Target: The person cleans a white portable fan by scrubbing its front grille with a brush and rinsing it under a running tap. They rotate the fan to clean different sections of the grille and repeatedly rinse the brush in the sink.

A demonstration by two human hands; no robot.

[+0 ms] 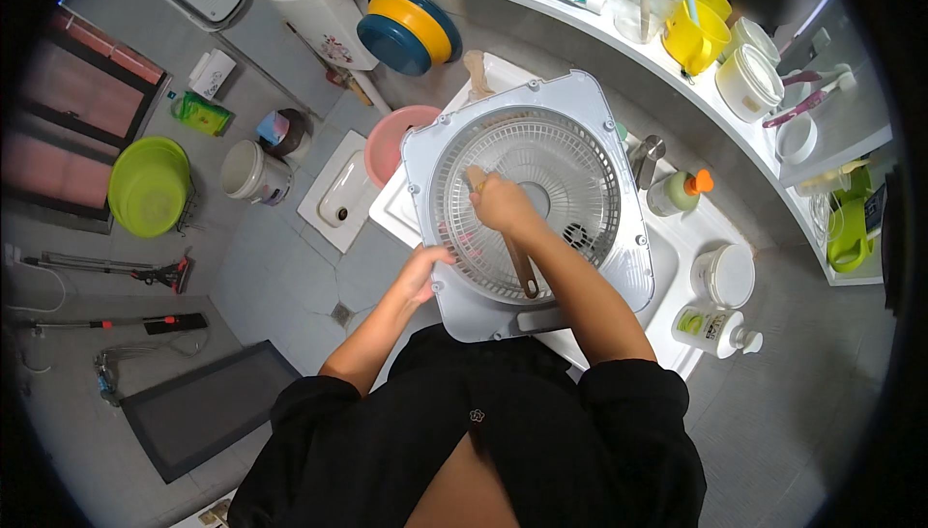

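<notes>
A pink basin (387,137) and pump bottle (713,327) flank the white sink (691,238). The fan grille (527,204) rests across it; left hand (422,272) grips its edge, right hand (500,204) clasps a brush (522,272) against the grille.

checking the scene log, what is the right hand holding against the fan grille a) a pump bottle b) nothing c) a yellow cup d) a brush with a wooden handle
d: the right hand grips a brush whose wooden handle runs back along the forearm, pressed on the white fan grille, while the left hand steadies the grille's edge.
</notes>
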